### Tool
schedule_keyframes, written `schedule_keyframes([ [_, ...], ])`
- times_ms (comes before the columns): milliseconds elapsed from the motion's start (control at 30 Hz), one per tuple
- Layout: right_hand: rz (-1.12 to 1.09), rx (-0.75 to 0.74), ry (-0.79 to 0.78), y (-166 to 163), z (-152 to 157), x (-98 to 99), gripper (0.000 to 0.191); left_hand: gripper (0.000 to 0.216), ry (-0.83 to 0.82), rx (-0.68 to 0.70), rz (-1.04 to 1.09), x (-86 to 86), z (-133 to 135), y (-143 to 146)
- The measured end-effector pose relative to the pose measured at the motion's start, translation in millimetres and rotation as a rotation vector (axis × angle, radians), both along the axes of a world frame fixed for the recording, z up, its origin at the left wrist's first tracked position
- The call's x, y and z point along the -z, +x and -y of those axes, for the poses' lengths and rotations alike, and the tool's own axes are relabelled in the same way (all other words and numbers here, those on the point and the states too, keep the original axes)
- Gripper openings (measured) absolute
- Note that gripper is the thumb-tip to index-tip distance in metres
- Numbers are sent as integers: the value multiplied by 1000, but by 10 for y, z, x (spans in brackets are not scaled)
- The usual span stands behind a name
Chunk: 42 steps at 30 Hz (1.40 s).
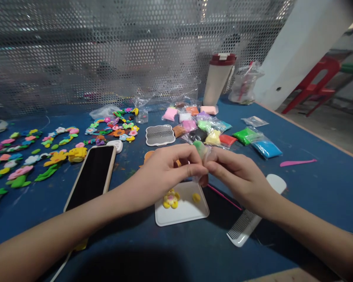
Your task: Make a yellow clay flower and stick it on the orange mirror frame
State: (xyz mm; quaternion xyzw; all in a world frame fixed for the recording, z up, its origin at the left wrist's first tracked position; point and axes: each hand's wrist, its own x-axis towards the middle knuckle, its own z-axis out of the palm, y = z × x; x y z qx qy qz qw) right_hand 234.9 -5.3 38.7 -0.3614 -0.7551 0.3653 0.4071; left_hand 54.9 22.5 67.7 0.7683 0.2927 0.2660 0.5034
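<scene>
Both my hands meet above a small white tray (188, 213) on the blue table (312, 184). My left hand (167, 168) and my right hand (235, 174) pinch a small clear bag of green clay (200, 150) between their fingertips. On the tray lie a yellow clay flower (171, 199) and a small yellow clay ball (196, 197).
A phone (92, 176) lies face up to the left. A white comb (253, 219) lies right of the tray, a pink tool (297, 162) further right. Bags of coloured clay (211, 129) and clay flowers (55, 156) cover the far table; a cup (219, 78) stands behind.
</scene>
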Motion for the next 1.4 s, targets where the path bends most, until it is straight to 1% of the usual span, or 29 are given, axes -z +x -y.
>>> schedule_keyframes([
  [67, -52, -28, -31, 10, 4, 24, 25, 17, -61, 37, 31, -1, -1, -1],
  [133, -66, -23, -50, 8, 9, 46, 24, 18, -96, 41, 40, -8, 5, -1],
  [200, -56, -5, -56, 2, 12, 60, 24, 19, -84, 38, 28, -14, 15, 0],
  [267, -46, 11, -44, -2, 16, 65, 25, 21, 35, 7, -16, -12, 27, 0],
  [400, 25, 84, 24, -8, 46, 34, 29, 25, 384, -93, -117, 27, 55, -11],
  [500, 74, 145, 73, -27, 86, -6, 29, 20, 542, -118, -128, 71, 86, -21],
  [567, 68, 179, 97, -42, 105, -17, 30, 19, 611, -140, -115, 96, 106, -21],
  [667, 25, 189, 82, -55, 102, 12, 31, 19, 648, -180, -125, 131, 118, -9],
  [733, -25, 153, 35, -53, 84, 51, 32, 19, 650, -195, -197, 156, 110, 2],
  [800, -69, 103, -2, -50, 66, 83, 31, 17, 634, -148, -282, 179, 95, 11],
  [900, -73, 63, -4, -66, 55, 94, 28, 15, 648, -35, -319, 195, 80, 8],
  [1000, -64, 62, -5, -104, 54, 71, 26, 18, 666, -57, -330, 180, 83, -5],
  [1067, -55, 75, -13, -121, 51, 52, 29, 19, 610, -88, -354, 158, 84, -12],
  [1133, -30, 81, -33, -118, 45, 37, 31, 17, 502, -97, -346, 134, 78, -14],
  [1200, -21, 47, -69, -97, 39, 22, 32, 15, 293, -54, -276, 116, 66, -14],
  [1300, -54, -33, -110, -55, 39, -1, 32, 16, -70, 56, -91, 98, 48, -12],
  [1333, -68, -46, -114, -44, 44, -6, 32, 17, -153, 78, -37, 93, 44, -13],
  [1400, -102, -32, -111, -26, 62, -3, 32, 19, -224, 62, 53, 82, 39, -20],
])
